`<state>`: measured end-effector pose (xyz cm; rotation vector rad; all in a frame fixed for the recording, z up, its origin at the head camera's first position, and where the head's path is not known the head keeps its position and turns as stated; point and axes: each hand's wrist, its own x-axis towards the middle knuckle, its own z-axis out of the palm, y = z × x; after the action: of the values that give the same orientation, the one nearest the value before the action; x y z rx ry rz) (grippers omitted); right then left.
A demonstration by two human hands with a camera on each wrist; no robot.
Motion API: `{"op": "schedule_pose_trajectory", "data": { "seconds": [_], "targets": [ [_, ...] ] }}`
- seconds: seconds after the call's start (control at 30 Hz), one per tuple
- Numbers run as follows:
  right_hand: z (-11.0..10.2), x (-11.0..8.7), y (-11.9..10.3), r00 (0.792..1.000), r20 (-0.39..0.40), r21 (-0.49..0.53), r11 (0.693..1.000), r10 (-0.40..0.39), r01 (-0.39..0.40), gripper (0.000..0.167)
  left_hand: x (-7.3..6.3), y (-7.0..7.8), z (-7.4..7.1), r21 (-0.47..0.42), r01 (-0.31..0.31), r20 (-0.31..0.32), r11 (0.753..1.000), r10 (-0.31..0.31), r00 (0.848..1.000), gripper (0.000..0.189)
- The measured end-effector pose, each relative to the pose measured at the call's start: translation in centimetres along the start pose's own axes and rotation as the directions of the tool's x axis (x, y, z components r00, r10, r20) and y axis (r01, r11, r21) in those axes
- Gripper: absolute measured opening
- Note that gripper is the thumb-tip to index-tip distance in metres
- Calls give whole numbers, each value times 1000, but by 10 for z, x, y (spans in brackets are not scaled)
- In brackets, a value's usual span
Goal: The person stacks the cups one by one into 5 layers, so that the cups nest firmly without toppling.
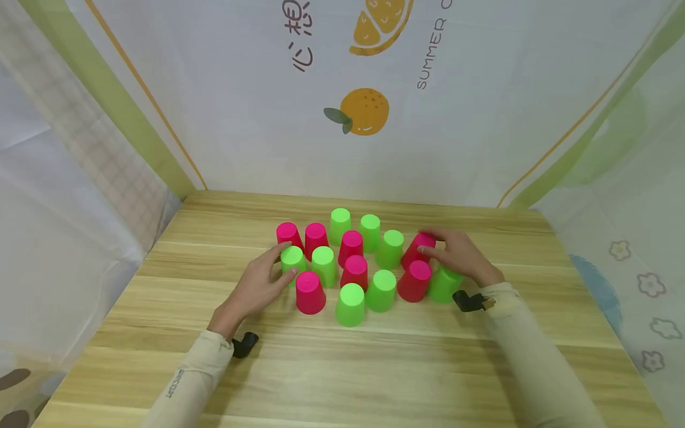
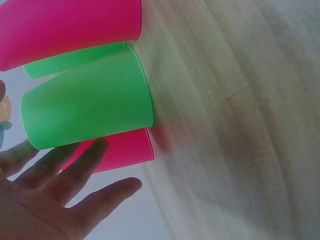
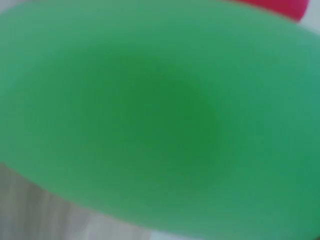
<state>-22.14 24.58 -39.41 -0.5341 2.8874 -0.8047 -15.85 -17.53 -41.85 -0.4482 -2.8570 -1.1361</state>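
Upside-down pink and green plastic cups stand in a cluster on the table. My left hand (image 1: pixel 255 287) is at the cluster's left side, thumb and fingers spread on either side of a green cup (image 1: pixel 293 261). In the left wrist view, its fingers (image 2: pixel 75 172) are extended beside that green cup (image 2: pixel 90 100), with a pink cup (image 2: pixel 120 150) behind. On the right, my right hand (image 1: pixel 457 255) holds a pink cup (image 1: pixel 415 252) between thumb and fingers. Below its wrist stands a green cup (image 1: pixel 444 285). A blurred green surface (image 3: pixel 160 120) fills the right wrist view, hiding the fingers.
Nearby are a pink cup (image 1: pixel 310 294), a green cup (image 1: pixel 350 306), another pink cup (image 1: pixel 414 282) and several more, set close together. The wooden table (image 1: pixel 342 368) meets a white printed cloth (image 1: pixel 257 131) at its back edge. Cloth also hangs at both sides.
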Motion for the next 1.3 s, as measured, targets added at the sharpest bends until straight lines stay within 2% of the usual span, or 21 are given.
{"op": "schedule_pose_trajectory", "data": {
  "seconds": [0.23,0.47,0.63,0.93,1.3],
  "targets": [
    [-15,10,0,999,39,-25,1000,4,-3,55,2,-3,1,-30,3,-4,1000,-3,1000,60],
    [-33,27,-7,997,39,-50,997,-60,62,50,3,-5,0,-26,11,13,1000,-10,1000,61],
    [-44,37,-14,996,56,-53,996,-75,78,48,4,-4,0,-49,7,20,999,-6,1000,59],
    [-60,56,-16,997,58,-53,997,-51,54,49,6,-4,0,-69,21,34,997,-18,999,54],
    [-62,97,-20,995,92,-27,999,-24,27,49,8,-6,2,-73,17,39,997,-15,999,53]
  ]
}}
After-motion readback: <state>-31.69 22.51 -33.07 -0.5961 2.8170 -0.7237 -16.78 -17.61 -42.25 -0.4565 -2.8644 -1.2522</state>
